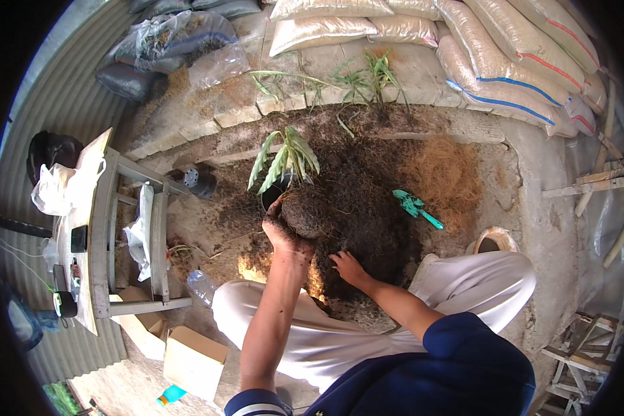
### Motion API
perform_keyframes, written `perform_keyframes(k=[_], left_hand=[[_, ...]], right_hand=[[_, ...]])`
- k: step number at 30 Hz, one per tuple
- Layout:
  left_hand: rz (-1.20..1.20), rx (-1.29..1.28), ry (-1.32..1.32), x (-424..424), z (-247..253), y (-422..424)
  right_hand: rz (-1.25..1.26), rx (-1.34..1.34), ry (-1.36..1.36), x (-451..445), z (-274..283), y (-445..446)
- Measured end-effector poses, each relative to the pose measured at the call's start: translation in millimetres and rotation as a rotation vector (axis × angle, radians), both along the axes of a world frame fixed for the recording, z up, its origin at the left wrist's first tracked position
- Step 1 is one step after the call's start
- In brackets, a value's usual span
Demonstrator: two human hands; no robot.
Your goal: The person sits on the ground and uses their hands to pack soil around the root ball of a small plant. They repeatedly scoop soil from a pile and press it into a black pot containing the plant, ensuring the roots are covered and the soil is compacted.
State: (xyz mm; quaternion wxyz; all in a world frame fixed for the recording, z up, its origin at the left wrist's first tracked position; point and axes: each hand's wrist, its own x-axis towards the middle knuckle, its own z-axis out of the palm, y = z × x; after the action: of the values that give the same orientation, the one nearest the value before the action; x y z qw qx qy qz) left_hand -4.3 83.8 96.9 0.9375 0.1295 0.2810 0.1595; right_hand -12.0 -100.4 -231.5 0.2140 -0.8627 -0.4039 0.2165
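Note:
My left hand (286, 229) holds a leafy plant by its round root ball (307, 212), cupping the soil from the near left side. The plant's pale green leaves (287, 156) point away from me. Just beyond the root ball, partly hidden by it and the leaves, is a black plant pot (273, 193). My right hand (349, 266) rests at the near edge of a dark soil heap (366, 208), fingers apart, with nothing seen in its grasp. A green hand trowel (417, 209), smeared with soil, lies right of the heap.
Brown coir fibre (447, 171) lies at the right. An overturned black pot (199, 183) and a wooden table (100, 234) are at the left, with a plastic bottle (202, 287) and cardboard boxes (195, 359) nearer. Filled sacks (322, 32) and uprooted plants (377, 78) lie beyond the kerb.

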Motion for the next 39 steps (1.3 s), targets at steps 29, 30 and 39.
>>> perform_keyframes(k=[29, 30, 39], left_hand=[[-0.040, -0.024, -0.030, 0.3, -0.5, -0.4], [-0.047, -0.012, -0.039, -1.0, 0.1, 0.2], [-0.029, 0.068, -0.154, -1.8, -6.1, 1.8]], right_hand=[[-0.650, 0.972, 1.471, 122.2, 190.8, 7.3], [-0.624, 0.981, 1.486, 119.7, 198.4, 7.3], [-0.595, 1.093, 1.584, 117.3, 253.9, 16.0]])
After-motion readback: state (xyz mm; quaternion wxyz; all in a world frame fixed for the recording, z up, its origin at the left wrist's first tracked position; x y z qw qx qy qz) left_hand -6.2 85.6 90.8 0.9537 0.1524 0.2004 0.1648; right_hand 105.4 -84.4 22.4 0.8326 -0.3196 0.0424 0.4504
